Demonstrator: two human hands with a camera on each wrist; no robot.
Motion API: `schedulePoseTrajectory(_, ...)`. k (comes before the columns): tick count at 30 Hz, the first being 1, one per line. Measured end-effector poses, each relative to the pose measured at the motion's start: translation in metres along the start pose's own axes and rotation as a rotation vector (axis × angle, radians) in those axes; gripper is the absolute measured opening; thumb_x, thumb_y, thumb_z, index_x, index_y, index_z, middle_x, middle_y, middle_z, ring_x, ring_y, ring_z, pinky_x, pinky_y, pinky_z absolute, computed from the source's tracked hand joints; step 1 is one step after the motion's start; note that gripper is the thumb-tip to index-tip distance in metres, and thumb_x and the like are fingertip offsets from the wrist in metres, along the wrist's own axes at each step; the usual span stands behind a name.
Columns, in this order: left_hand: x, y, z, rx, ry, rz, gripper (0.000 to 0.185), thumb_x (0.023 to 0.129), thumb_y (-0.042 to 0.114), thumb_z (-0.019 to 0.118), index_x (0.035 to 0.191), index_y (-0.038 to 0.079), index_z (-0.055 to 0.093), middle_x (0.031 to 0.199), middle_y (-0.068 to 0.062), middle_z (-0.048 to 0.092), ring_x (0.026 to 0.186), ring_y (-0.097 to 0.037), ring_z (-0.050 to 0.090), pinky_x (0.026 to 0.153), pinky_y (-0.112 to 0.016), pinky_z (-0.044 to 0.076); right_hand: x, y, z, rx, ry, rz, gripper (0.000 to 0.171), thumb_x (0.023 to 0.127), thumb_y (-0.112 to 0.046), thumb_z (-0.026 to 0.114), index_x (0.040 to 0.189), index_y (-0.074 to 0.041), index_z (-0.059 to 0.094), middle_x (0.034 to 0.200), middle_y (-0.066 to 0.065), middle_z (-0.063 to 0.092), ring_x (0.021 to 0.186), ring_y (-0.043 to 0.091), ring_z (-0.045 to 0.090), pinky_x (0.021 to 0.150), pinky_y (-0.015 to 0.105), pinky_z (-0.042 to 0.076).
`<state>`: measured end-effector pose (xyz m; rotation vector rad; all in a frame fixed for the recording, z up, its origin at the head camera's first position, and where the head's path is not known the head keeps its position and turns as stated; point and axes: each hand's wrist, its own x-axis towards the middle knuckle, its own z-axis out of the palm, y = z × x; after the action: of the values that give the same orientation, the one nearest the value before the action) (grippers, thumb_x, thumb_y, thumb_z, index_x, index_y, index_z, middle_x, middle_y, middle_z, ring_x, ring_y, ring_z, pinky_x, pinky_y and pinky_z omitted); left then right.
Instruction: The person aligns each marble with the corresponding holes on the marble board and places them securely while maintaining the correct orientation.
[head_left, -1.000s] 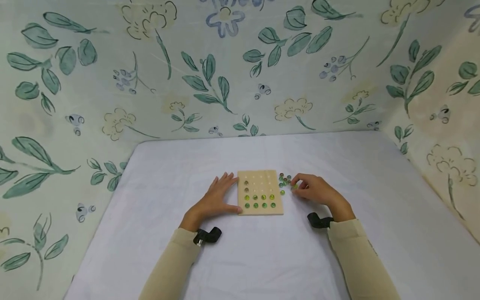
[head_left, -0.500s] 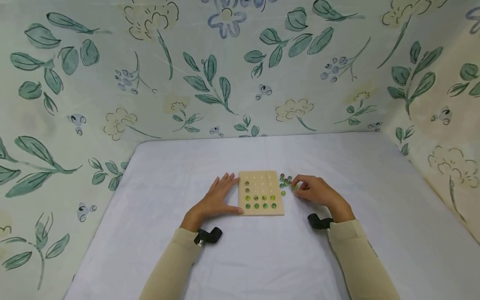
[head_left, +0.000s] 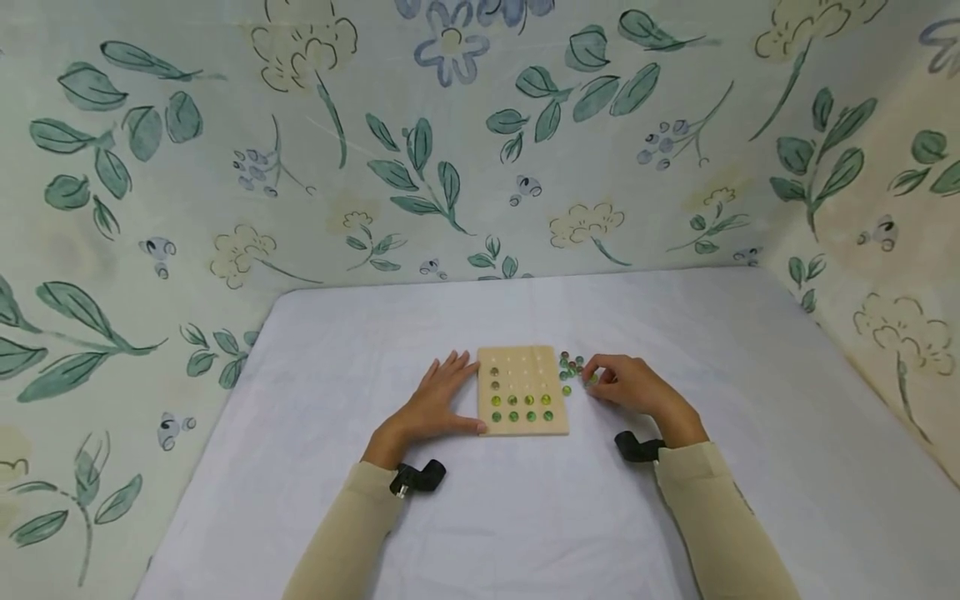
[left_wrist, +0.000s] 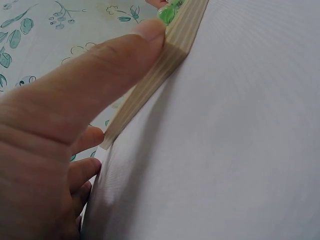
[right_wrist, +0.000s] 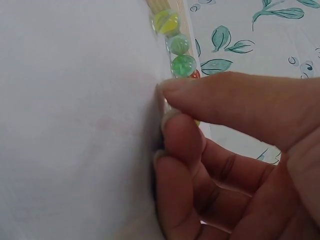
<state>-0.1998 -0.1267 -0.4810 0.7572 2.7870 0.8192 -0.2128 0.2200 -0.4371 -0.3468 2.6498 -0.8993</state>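
Note:
A square wooden board (head_left: 528, 427) lies on the table, with rows of small hollows. Green marbles (head_left: 513, 416) fill its nearest row and yellow-green marbles (head_left: 529, 400) the one behind; two brownish marbles (head_left: 494, 378) sit in the left column. My left hand (head_left: 431, 400) is spread along the board's left side, thumb at the near corner, fingertips at the edge. Right of the board, my right hand (head_left: 633, 387) pinches a marble between thumb and index finger, low at the cloth; the fingers mostly hide it. In the right wrist view, the thumb (right_wrist: 225, 100) nearly meets the index fingertip.
Loose marbles (head_left: 572, 367) in green and reddish tones cluster beside the board's right edge, with one yellow-green marble (head_left: 567, 390) nearer. A white cloth (head_left: 517, 517) covers the table. Floral fabric (head_left: 450, 167) rises behind and at the sides. Each wrist wears a black camera mount (head_left: 637, 447).
Both hands keep nearly the same places, the left at the board and the right by the loose marbles. The whole head view has shifted slightly downward.

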Motion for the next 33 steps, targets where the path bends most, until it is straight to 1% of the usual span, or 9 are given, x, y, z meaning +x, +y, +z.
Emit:
schedulePoseTrajectory(2,-0.0002,0.0010,0.0000,0.003,-0.006,-0.007,0.108,0.069,0.063,0.076,0.153,0.014,0.027,0.161,-0.007,0.015,0.148,-0.021,0.002,0.119,-0.039,-0.003,0.0000,0.0004,0.0006,0.003,-0.001,0.005,0.016,0.090,-0.010,0.066,0.106,-0.013,0.063,0.078,0.005,0.058,0.067,0.019,0.050,0.057,0.029,0.042)
schedulePoseTrajectory(6,-0.0015,0.0021,0.0001,0.005,-0.003,-0.001,0.108,0.070,0.062,0.077,0.153,0.014,0.027,0.160,-0.008,0.016,0.148,-0.023,0.004,0.119,-0.040,-0.003,0.0003,0.0013,0.0014,0.005,0.001,0.014,0.016,0.091,-0.011,0.066,0.106,-0.014,0.063,0.079,0.005,0.058,0.067,0.019,0.051,0.057,0.029,0.043)
schedulePoseTrajectory(10,-0.0023,0.0024,0.0001,0.004,-0.015,0.001,0.108,0.071,0.062,0.076,0.154,0.014,0.026,0.161,-0.008,0.015,0.148,-0.023,0.003,0.119,-0.041,-0.003,0.0000,0.0021,0.0007,0.004,-0.003,0.019,0.016,0.091,-0.013,0.066,0.107,-0.013,0.063,0.080,0.006,0.059,0.067,0.019,0.051,0.058,0.029,0.043)
schedulePoseTrajectory(18,-0.0013,0.0014,-0.0010,0.015,-0.005,0.004,0.108,0.070,0.064,0.075,0.154,0.015,0.027,0.161,-0.008,0.015,0.148,-0.023,0.003,0.119,-0.042,-0.002,-0.0011,0.0022,0.0001,0.033,0.015,-0.022,0.016,0.090,-0.012,0.065,0.107,-0.013,0.064,0.080,0.007,0.059,0.068,0.019,0.052,0.058,0.030,0.043)
schedulePoseTrajectory(22,-0.0025,0.0006,-0.0003,0.020,-0.029,-0.012,0.108,0.070,0.066,0.073,0.154,0.017,0.026,0.161,-0.006,0.013,0.148,-0.021,0.001,0.119,-0.040,-0.004,-0.0016,0.0025,0.0026,0.045,0.002,-0.008,0.017,0.091,-0.013,0.066,0.107,-0.013,0.064,0.081,0.007,0.059,0.068,0.019,0.052,0.059,0.029,0.044)
schedulePoseTrajectory(25,-0.0028,0.0006,-0.0003,0.014,-0.028,-0.014,0.108,0.070,0.066,0.074,0.154,0.018,0.026,0.161,-0.005,0.013,0.148,-0.020,0.001,0.119,-0.039,-0.004,-0.0012,0.0023,0.0021,0.042,0.004,-0.008,0.017,0.091,-0.013,0.065,0.108,-0.012,0.064,0.081,0.007,0.060,0.067,0.019,0.053,0.059,0.029,0.044)
schedulePoseTrajectory(28,-0.0022,0.0008,-0.0009,-0.001,-0.012,-0.002,0.107,0.070,0.063,0.075,0.154,0.016,0.027,0.161,-0.007,0.015,0.148,-0.021,0.002,0.119,-0.040,-0.004,-0.0002,0.0026,-0.0002,0.038,0.014,-0.014,0.017,0.091,-0.012,0.065,0.108,-0.011,0.064,0.080,0.007,0.060,0.067,0.019,0.053,0.059,0.030,0.045)
schedulePoseTrajectory(33,-0.0006,0.0007,-0.0021,0.001,-0.011,0.000,0.106,0.071,0.063,0.075,0.154,0.016,0.027,0.161,-0.006,0.015,0.149,-0.022,0.002,0.119,-0.039,-0.004,0.0018,0.0030,-0.0020,0.042,0.017,-0.003,0.017,0.091,-0.012,0.064,0.108,-0.011,0.063,0.079,0.008,0.060,0.067,0.020,0.054,0.060,0.029,0.046)
